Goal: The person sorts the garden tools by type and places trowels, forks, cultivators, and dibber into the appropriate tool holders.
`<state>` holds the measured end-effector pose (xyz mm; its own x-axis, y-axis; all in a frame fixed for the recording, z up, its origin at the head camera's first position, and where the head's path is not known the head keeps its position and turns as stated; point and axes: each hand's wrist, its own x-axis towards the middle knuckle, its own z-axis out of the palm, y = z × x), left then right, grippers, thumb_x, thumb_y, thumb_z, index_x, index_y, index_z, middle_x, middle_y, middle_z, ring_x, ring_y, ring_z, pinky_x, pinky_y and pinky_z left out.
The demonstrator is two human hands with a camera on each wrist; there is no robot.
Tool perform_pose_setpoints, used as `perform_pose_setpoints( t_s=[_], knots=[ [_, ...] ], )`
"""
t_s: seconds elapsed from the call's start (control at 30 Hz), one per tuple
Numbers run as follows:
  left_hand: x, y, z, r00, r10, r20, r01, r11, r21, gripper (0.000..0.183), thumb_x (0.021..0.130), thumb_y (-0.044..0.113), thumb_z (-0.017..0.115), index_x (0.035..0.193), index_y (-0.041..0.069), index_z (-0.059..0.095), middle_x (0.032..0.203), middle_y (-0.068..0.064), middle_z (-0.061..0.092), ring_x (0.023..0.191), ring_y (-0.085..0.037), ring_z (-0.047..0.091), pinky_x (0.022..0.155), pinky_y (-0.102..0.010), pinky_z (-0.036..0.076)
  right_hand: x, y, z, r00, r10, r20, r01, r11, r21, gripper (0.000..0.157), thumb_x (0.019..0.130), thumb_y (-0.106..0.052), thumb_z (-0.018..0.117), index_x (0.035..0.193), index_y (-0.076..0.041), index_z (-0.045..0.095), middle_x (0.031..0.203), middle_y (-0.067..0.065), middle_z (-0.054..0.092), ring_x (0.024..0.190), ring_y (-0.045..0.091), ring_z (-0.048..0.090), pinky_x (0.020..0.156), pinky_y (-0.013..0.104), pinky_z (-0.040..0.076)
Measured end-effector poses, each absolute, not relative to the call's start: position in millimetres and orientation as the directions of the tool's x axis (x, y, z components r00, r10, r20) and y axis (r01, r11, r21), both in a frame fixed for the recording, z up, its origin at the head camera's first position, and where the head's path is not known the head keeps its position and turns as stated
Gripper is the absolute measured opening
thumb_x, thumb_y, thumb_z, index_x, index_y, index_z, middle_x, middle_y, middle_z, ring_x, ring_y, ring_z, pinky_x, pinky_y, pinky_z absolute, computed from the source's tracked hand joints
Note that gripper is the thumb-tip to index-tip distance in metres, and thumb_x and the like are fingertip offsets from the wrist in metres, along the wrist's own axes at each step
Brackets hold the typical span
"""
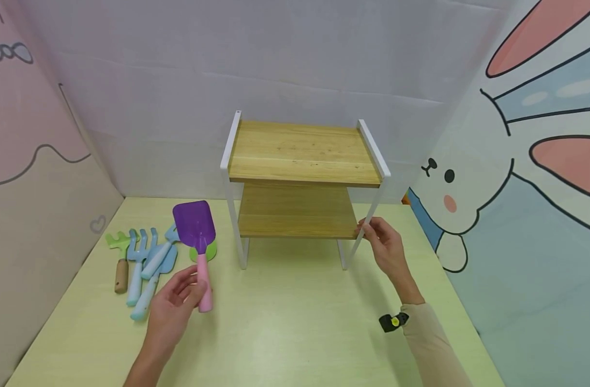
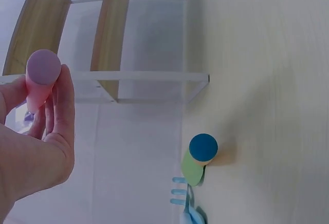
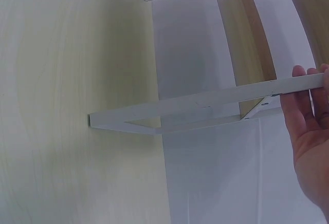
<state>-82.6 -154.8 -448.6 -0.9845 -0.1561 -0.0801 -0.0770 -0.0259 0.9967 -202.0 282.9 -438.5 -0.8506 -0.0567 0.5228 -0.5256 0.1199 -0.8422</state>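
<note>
Shovel point(image 1: 202, 258), purple and pink: raised above the counter point(image 1: 285, 328), left of the rack point(image 1: 304, 153). Left hand point(image 1: 171, 303): fingers pinching its handle. Right hand point(image 1: 386, 251): fingers gripping the rack's post point(image 1: 376, 202). Step in hand, seemingly: holding the shovel ready. Next move likely calls for a steady rack.

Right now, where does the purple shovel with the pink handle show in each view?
Head: left of centre, the purple shovel in the left hand, blade uppermost.
Left wrist: left side, pink handle end-on to the camera, blade mostly hidden.
Right wrist: not in it.
Shared landmark: the white-framed, two-tier wooden shelf.
</note>
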Motion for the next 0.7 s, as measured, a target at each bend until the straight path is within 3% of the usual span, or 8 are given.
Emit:
perform_pose_setpoints(
  t_s=[0.3, 0.7],
  knots=[
    [-75.7, -142.5, -449.6, -0.984, -0.119, 0.129, 0.139, -0.076, 0.987, 0.042, 0.096, -0.006, 0.067, 0.136, -0.008, 0.056, 0.113, 0.0, 0.068, 0.097, -0.009, 0.068, 0.077, -0.018, 0.057, -200.7, 282.4, -436.9, -0.86, -0.048, 0.508, -0.51, 0.138, -0.849, 0.015, 0.102, 0.01, 0.053, 0.113, 0.017, 0.061, 0.103, 0.013, 0.067, 0.093, 0.013, 0.07, 0.086, 0.026, 0.059],
    [-76.9, -125.5, -452.8, -0.969, -0.02, 0.248, 0.249, -0.045, 0.968, 0.038, 0.096, -0.01, 0.065, 0.133, -0.008, 0.058, 0.111, -0.005, 0.067, 0.094, -0.012, 0.067, 0.067, -0.023, 0.059, -202.2, 282.9, -439.4, -0.855, -0.046, 0.516, -0.517, 0.136, -0.845, 0.014, 0.103, 0.009, 0.053, 0.112, 0.016, 0.061, 0.101, 0.029, 0.064, 0.092, 0.013, 0.071, 0.085, 0.029, 0.06]
  ],
)
